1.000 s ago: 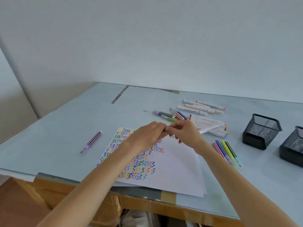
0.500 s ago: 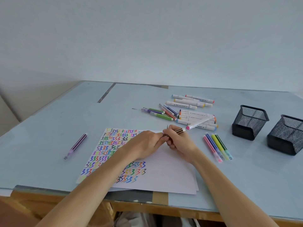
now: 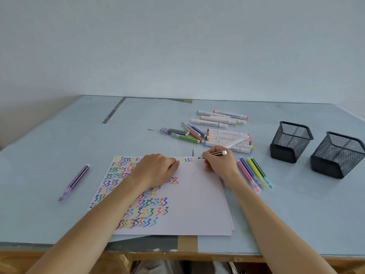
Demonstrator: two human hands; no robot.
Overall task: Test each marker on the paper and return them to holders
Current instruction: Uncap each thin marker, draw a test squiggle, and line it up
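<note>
The paper [image 3: 197, 204] lies nearest, at the front edge of the table [image 3: 59, 145], its left part filled with coloured squiggles; the left hand [image 3: 158, 169] rests on its upper part, fingers curled under, and whether it hides a cap I cannot tell; the right hand [image 3: 217, 165] pinches a dark pen [image 3: 214, 154] in a writing hold, tip aimed left at the sheet's top edge, just right of a short row of marks [image 3: 187, 160]; the step in hand looks to be testing this pen, and the next move calls for setting the tip down on bare paper beside that row and drawing a squiggle, then capping it. Just right of the right hand lie four pens [image 3: 254, 173] side by side, perhaps already tested; a purple pen [image 3: 75, 180] lies well apart on the left. Beyond the hands lie striped pens [image 3: 183, 133] and white markers [image 3: 227, 139], more [image 3: 221, 117] behind; the two mesh holders [image 3: 290, 141] stand at the right, seemingly empty, well apart from the held pen, so the returning seems not yet begun.
</note>
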